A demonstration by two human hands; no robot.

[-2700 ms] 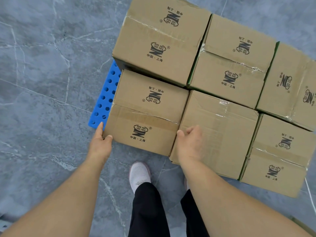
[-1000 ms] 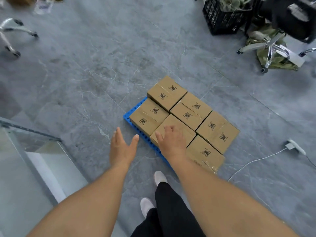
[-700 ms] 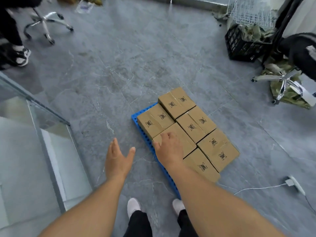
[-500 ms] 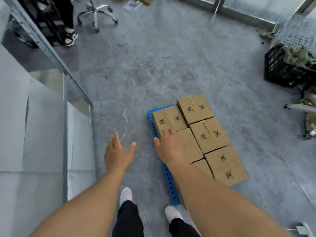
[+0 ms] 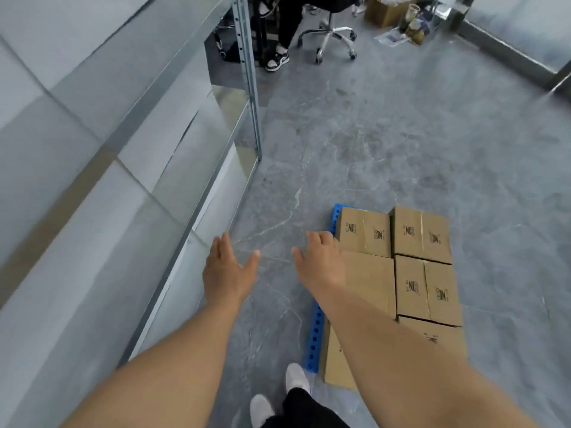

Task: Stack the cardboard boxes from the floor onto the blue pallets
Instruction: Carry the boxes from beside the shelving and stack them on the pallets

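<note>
Grey marble-veined floor tiles (image 5: 401, 143) are seen beneath a flat blue perforated plastic pallet (image 5: 314, 338), on which brown taped cardboard boxes (image 5: 423, 233) are packed in a single layer. Nothing is held: left hand (image 5: 227, 270) and right hand (image 5: 319, 262) are spread, fingers relaxed.

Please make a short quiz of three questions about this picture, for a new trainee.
1. True or false: the left hand holds a box.
2. What colour is the pallet under the boxes?
3. Where is the office chair? A) far end of the floor B) on the pallet C) beside the shoes

Key: 1. False, both it and the right hand are open and hold nothing. 2. Blue. 3. A.
</note>
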